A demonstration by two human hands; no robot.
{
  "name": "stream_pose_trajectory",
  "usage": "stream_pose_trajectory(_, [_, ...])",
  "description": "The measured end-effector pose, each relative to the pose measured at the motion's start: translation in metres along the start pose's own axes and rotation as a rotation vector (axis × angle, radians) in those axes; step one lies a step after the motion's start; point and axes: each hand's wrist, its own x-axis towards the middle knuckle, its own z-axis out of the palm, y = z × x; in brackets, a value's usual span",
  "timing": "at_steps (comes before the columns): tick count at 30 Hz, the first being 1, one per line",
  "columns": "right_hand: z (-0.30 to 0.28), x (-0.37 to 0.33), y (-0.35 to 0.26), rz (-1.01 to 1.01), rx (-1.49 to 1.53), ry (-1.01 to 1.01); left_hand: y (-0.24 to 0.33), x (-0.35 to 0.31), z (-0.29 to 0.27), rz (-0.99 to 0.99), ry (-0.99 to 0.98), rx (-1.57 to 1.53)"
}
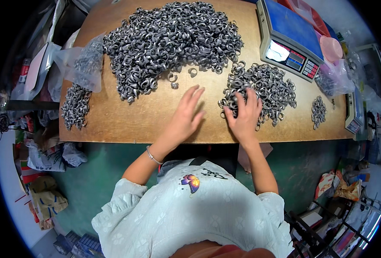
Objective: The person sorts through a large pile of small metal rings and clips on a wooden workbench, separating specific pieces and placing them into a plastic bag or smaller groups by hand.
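- The right hand [245, 120] touches the left side of a pile of gray metal rings [278, 90], toward the bench's [134, 122] near edge, right of its middle; fingers spread apart.
- The left hand [185, 118] is over the near edge, fingers apart, visibly holding nothing.
- Each ring looks light, stiff, perhaps slippery; best pinched across the band.
- A larger heap [169, 38] lies toward the far edge.

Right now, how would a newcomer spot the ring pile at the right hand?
On the wooden table, find the large blue-topped scale at the upper right. The ring pile spreads just below it in view, the only pile with a hand over it.
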Motion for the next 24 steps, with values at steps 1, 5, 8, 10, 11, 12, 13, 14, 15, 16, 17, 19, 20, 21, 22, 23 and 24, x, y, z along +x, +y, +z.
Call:
stream_pose_trajectory(1, [-0.001,-0.002,-0.008,-0.027,-0.029,-0.050,0.003,0.003,0.005,0.027,-0.043,-0.030])
stream_pose_trajectory(5, [0.008,-0.004,-0.033,-0.191,0.073,-0.162,0.000,0.014,0.016,0.089,-0.097,-0.007])
stream_pose_trajectory(8, [0.012,-0.008,-0.025,-0.264,0.246,-0.139,-0.003,0.029,0.013,0.178,-0.150,0.101])
stream_pose_trajectory(10, [-0.002,-0.009,-0.013,-0.151,0.208,0.044,0.000,0.033,0.017,0.217,-0.200,0.166])
stream_pose_trajectory(11, [-0.007,-0.005,-0.006,-0.018,0.213,0.122,0.004,0.032,0.018,0.233,-0.219,0.202])
stream_pose_trajectory(12, [-0.012,0.001,0.005,0.090,0.148,0.152,0.012,0.032,0.019,0.268,-0.289,0.257])
stream_pose_trajectory(13, [-0.017,0.008,0.014,0.110,-0.004,0.143,0.015,0.031,0.022,0.319,-0.325,0.310])
stream_pose_trajectory(14, [-0.018,0.011,0.023,0.096,-0.103,0.053,0.017,0.032,0.027,0.379,-0.366,0.359])
stream_pose_trajectory(15, [-0.019,0.013,0.028,0.079,-0.200,-0.038,0.018,0.033,0.029,0.437,-0.404,0.409])
stream_pose_trajectory(16, [-0.019,0.011,0.027,0.060,-0.184,-0.073,0.014,0.033,0.033,0.448,-0.397,0.457])
stream_pose_trajectory(17, [-0.019,0.007,0.023,0.042,-0.171,-0.107,0.007,0.035,0.036,0.442,-0.389,0.450])
stream_pose_trajectory(19, [-0.015,-0.001,0.012,0.034,-0.016,-0.206,-0.006,0.038,0.035,0.424,-0.377,0.430])
stream_pose_trajectory(20, [-0.016,-0.005,0.002,-0.005,-0.048,-0.248,-0.008,0.036,0.032,0.434,-0.320,0.431])
stream_pose_trajectory(21, [-0.018,-0.009,-0.005,-0.046,-0.077,-0.291,-0.010,0.034,0.028,0.410,-0.317,0.386])
stream_pose_trajectory(22, [-0.019,-0.012,-0.009,-0.062,-0.052,-0.309,-0.011,0.032,0.025,0.385,-0.314,0.341])
stream_pose_trajectory(23, [-0.020,-0.015,-0.012,-0.078,-0.025,-0.326,-0.011,0.029,0.021,0.360,-0.311,0.297])
stream_pose_trajectory(24, [-0.021,-0.017,-0.013,-0.093,0.001,-0.344,-0.009,0.025,0.018,0.318,-0.313,0.315])
